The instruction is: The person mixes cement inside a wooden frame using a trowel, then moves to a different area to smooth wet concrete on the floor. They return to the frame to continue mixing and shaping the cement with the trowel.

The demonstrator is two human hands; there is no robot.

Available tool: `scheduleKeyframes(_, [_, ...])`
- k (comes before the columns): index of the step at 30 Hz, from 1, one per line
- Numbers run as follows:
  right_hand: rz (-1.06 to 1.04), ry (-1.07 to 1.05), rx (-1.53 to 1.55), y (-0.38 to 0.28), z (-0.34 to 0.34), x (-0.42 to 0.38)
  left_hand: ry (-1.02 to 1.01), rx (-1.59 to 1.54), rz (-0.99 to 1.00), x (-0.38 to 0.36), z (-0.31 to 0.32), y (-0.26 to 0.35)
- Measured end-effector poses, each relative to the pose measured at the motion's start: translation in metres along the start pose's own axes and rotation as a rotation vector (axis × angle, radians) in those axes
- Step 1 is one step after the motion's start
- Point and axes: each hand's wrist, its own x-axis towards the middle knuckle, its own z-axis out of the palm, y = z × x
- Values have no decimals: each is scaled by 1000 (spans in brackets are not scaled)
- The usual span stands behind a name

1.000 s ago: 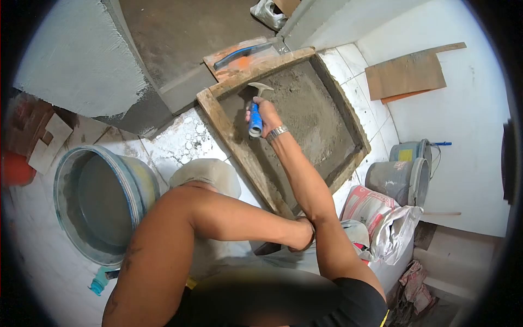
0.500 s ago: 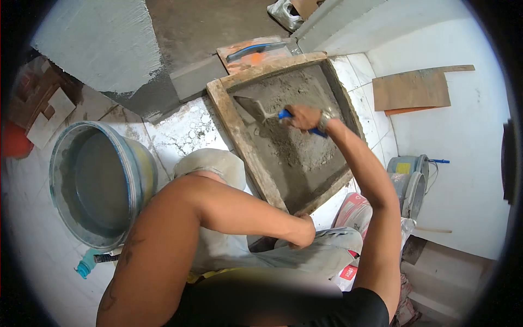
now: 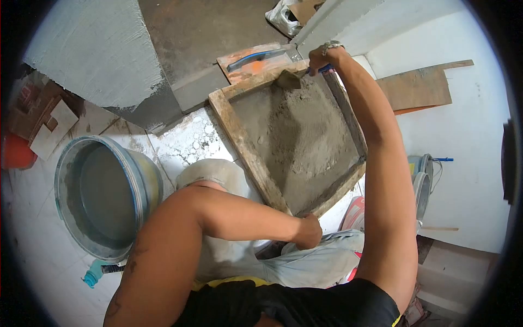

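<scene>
My right hand (image 3: 320,58), with a watch at the wrist, is closed round the blue handle of a trowel (image 3: 289,80) at the far side of a wooden mixing box (image 3: 246,146). The trowel blade is tilted above the heaped grey mortar mix (image 3: 310,122), part dry and crumbly, part smooth and damp. My left hand (image 3: 309,231) is curled beside the box's near corner, over my bent leg. Its fingers are mostly hidden, and whether they grip the box edge does not show.
A large bucket of grey water (image 3: 101,188) stands at the left. Behind the box lies a float with a blue handle (image 3: 256,59) on a stained board. More buckets (image 3: 422,182) stand by the right wall, below a leaning brown board (image 3: 417,90). A teal bottle (image 3: 93,274) lies near the bucket.
My right hand has moved up and away with the trowel, from the middle of the box to its far edge. My left hand stays by the near corner.
</scene>
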Motion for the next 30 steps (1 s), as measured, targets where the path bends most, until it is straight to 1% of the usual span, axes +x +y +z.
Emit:
scheduleKeyframes(3, [0, 0, -1, 20, 11, -5, -4, -38, -18, 3, -2, -2])
scheduleKeyframes(5, [28, 158, -21, 34, 27, -8, -15, 0, -25, 8, 2, -1])
scheduleKeyframes(7, [65, 128, 17, 53, 62, 5, -29, 32, -27, 18, 4, 1])
scheduleKeyframes(9, [-26, 445, -49, 69, 124, 21, -333, 6, -96, 35, -2, 2])
scheduleKeyframes(10, [-114, 515, 36, 69, 160, 20, -280, 49, -83, 21, -9, 2])
scheduleKeyframes(11, [-197, 586, 125, 65, 193, 10, -274, 33, -69, 14, -17, 2])
scheduleKeyframes(13, [-191, 314, 713, 15, 233, -51, -339, -106, -75, 4, -29, 0])
scheduleKeyframes(14, [-211, 407, 701, -6, 266, -64, -348, -19, -64, 3, -28, 4])
scheduleKeyframes(15, [-233, 505, 687, -25, 300, -70, -349, -24, -59, 4, -28, 5])
scheduleKeyframes(17, [-253, 538, 676, -61, 345, -86, -351, -53, -47, 8, -25, 9])
scheduleKeyframes(18, [-250, 536, 688, -77, 349, -94, -361, -55, -40, 13, -20, 11])
scheduleKeyframes(20, [-170, 272, 693, -100, 352, -107, -362, -77, -74, 20, -15, 16])
scheduleKeyframes(21, [-162, 276, 706, -104, 359, -104, -373, -69, -65, 22, -15, 17])
scheduleKeyframes(23, [-174, 425, 459, -107, 369, -92, -405, -117, -89, 21, -15, 13])
scheduleKeyframes(24, [-105, 468, 435, -107, 366, -91, -415, -109, -88, 19, -17, 12])
scheduleKeyframes(25, [-101, 476, 444, -104, 367, -84, -387, -95, -96, 16, -18, 11])
scheduleKeyframes(27, [82, 469, 510, -102, 367, -71, -376, -70, -97, 11, -16, 8])
scheduleKeyframes(30, [140, 502, 591, -93, 366, -71, -363, -38, -114, 9, -16, 5])
